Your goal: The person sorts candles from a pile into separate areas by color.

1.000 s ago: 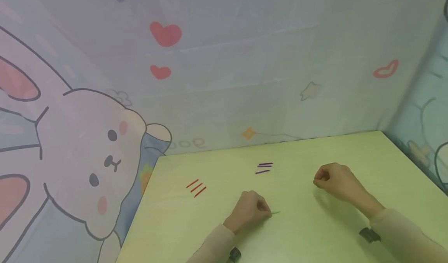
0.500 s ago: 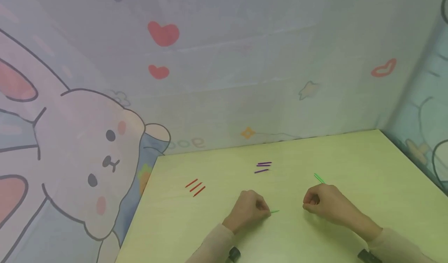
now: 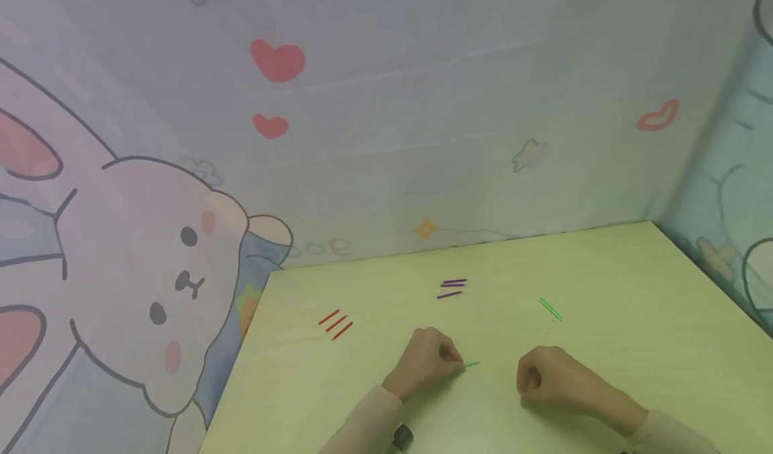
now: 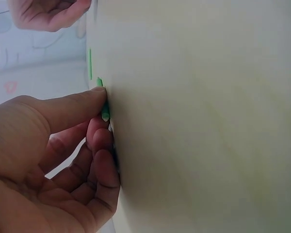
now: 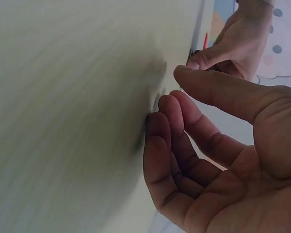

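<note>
In the head view my left hand (image 3: 425, 365) rests low over the table, left of centre. Its thumb and forefinger pinch a slim green stick (image 4: 105, 109), with one thin end (image 3: 474, 364) pointing right. To the right my right hand (image 3: 558, 385) rests at the table with bent fingers. In the right wrist view its thumb and forefinger tips stand slightly apart, and no object shows between them. Beyond the right hand lie two green sticks (image 3: 551, 309), side by side and slanting.
Three purple sticks (image 3: 451, 286) lie near the back middle of the pale yellow table (image 3: 386, 414). Three red sticks (image 3: 335, 324) lie slanted on the left. A printed cloth (image 3: 386, 105) with a rabbit and hearts hangs behind the table.
My right hand has drawn back toward me and slightly left, bringing the two green sticks into sight. The left hand keeps its pinch on the green stick, almost still.
</note>
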Available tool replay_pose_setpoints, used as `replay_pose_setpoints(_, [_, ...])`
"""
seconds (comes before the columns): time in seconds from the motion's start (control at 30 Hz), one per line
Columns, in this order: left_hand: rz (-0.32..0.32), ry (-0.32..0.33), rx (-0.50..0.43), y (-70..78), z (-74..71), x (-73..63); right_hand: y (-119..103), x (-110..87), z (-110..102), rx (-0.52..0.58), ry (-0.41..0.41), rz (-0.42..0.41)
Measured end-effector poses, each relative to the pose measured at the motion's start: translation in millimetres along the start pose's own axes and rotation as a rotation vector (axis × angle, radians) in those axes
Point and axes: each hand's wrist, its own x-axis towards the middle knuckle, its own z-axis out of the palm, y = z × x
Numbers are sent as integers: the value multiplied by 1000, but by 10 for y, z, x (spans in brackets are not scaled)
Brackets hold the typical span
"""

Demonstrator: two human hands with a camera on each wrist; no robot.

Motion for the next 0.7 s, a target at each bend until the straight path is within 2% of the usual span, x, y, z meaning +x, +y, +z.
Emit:
replay_pose_setpoints(0.27, [5, -13, -29, -37, 17, 16, 14, -4, 20, -19, 1, 12])
replay_pose_setpoints(0.4, [34, -24, -8, -42, -18, 37, 6, 9, 37, -18, -1, 13])
replay_pose_setpoints(0.57, [85, -31, 16, 3, -70, 170, 23, -8, 36, 17, 6, 7])
replay_pose_setpoints(0.7, [104, -35, -4, 114, -149, 340, 41, -9, 43, 18, 18, 9])
